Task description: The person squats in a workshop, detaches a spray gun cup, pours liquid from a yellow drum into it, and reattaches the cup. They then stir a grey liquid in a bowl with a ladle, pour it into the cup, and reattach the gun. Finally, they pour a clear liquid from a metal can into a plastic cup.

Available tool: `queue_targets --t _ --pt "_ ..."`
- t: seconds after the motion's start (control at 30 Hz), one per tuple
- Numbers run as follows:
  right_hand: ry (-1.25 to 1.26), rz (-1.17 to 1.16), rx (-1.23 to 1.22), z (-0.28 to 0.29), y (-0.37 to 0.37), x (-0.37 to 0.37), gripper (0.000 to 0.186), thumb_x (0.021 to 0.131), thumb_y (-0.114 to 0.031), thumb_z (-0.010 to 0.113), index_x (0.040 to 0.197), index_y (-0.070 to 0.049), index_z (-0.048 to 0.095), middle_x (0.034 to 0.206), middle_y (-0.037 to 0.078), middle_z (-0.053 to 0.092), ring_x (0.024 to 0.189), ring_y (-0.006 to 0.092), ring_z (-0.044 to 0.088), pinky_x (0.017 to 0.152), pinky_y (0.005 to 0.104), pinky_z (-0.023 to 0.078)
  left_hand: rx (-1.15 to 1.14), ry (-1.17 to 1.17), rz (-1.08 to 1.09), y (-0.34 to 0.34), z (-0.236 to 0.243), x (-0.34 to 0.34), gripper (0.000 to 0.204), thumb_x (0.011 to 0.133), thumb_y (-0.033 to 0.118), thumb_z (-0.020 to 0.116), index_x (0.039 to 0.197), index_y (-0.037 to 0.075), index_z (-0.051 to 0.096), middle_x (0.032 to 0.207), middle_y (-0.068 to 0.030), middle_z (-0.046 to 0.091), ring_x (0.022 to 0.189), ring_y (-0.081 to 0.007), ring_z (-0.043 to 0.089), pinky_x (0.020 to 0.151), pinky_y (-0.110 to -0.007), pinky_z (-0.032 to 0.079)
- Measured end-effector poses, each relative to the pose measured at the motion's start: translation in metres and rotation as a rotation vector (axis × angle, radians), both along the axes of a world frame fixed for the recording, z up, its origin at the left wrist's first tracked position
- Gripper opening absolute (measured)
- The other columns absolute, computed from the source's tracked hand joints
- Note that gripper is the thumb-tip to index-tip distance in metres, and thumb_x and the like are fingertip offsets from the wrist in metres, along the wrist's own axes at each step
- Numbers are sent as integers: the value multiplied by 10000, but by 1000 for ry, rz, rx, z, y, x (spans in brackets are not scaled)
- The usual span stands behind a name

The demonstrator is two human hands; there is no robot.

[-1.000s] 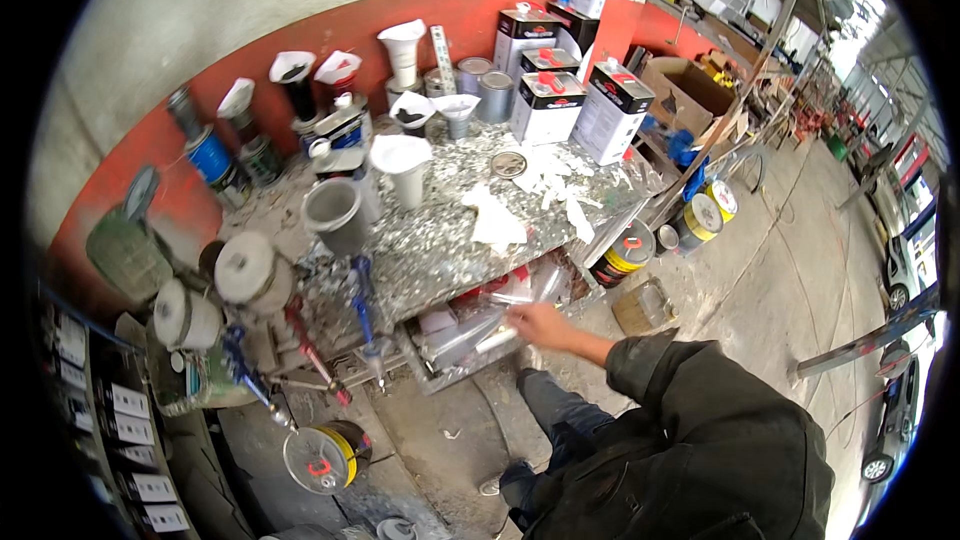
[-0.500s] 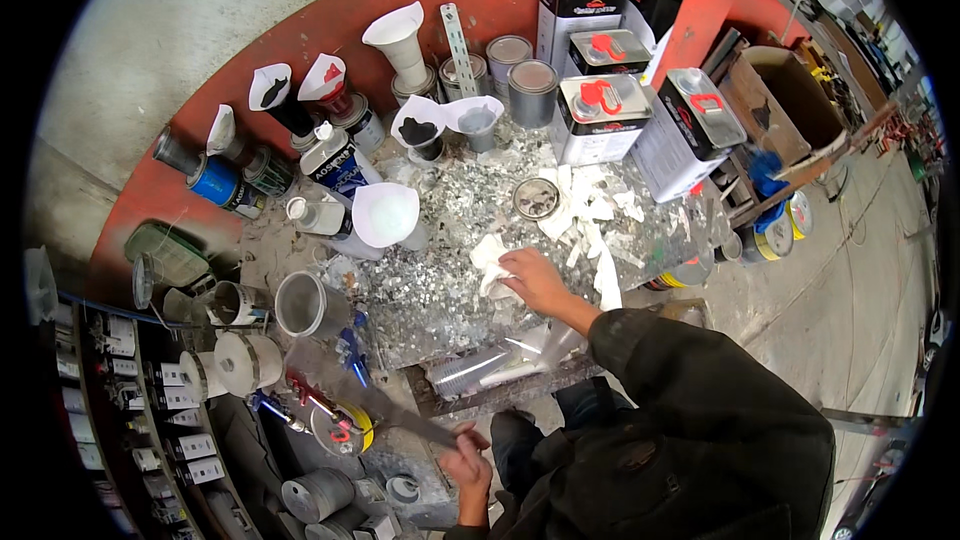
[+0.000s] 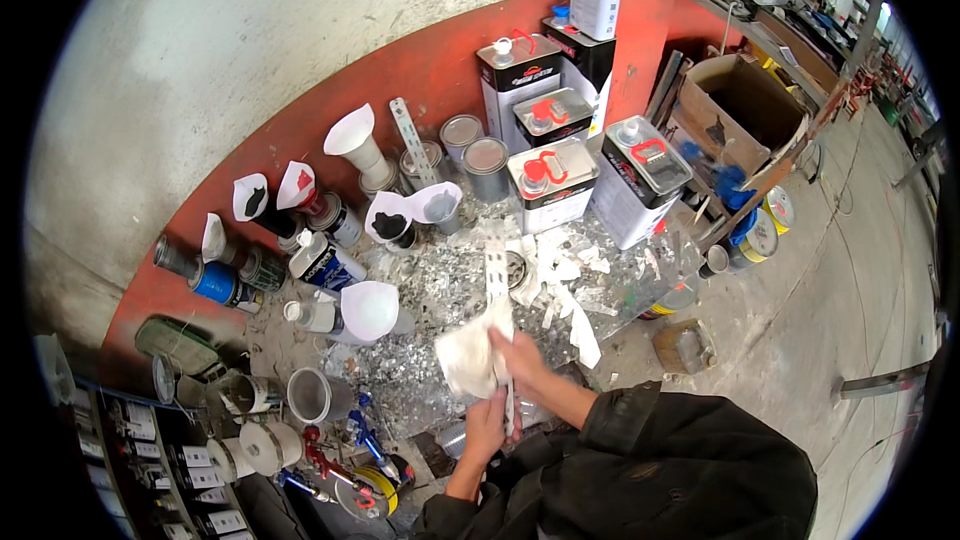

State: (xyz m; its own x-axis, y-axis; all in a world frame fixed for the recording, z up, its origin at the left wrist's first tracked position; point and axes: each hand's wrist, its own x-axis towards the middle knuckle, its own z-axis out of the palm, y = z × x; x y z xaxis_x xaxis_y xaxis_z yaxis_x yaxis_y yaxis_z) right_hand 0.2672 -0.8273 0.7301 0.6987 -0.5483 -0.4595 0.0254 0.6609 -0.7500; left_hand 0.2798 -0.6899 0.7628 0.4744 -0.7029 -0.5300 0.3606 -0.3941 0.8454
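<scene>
A shelf rack [image 3: 130, 480] stands in the lower left corner, apart from the paint-spattered bench [image 3: 425, 275], whose near left edge is crowded by a grey cup [image 3: 315, 398], a red spray gun [image 3: 325, 462] and a blue spray gun [image 3: 372, 442] hanging out beyond the rim. Just inside that edge, a cup with a white paper funnel [image 3: 370, 312] marks the left limit of a stretch of speckled bench top that runs across to the work in hand. At the front edge, above a drawer of clear plastic, a person's left hand [image 3: 484, 430] has its fingers curled around the lower part of a pale strip with holes [image 3: 496, 265], though some fingertips are hidden. The strip points away from the wearer, its far end free above the bench near a round lid [image 3: 516, 270]. A white cloth [image 3: 462, 358] covers the strip's middle and hangs to the left of the right hand [image 3: 520, 360], whose thumb and fingers pinch it against the strip, just above the left hand. White scraps [image 3: 578, 328] lie close to the right, below a row of metal cans [image 3: 553, 202], while past the bench's right edge concrete floor [image 3: 770, 320] stretches away.
</scene>
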Motion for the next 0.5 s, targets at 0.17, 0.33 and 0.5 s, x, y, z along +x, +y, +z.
queue_targets --t 0.17,0.33,0.5 --pt "58 -285 60 40 -72 32 279 971 -250 550 1031 8 636 918 43 662 765 125 622 666 282 488 46 90 -110 57 22 -19 425 1025 328 388 884 -11 603 574 -46 584 433 -101 532 384 -236 379" --pt "54 -272 -437 -46 -111 40 295 959 -254 553 988 28 637 878 86 670 788 152 596 734 314 467 94 96 -157 62 22 -15 433 1020 353 408 870 7 620 571 -30 586 436 -93 531 388 -233 376" --pt "97 267 -948 -40 -118 14 319 951 -273 547 995 27 645 770 147 659 718 165 603 696 348 473 120 95 -115 98 26 -5 373 1014 300 450 847 7 609 556 -28 555 411 -99 503 400 -239 378"
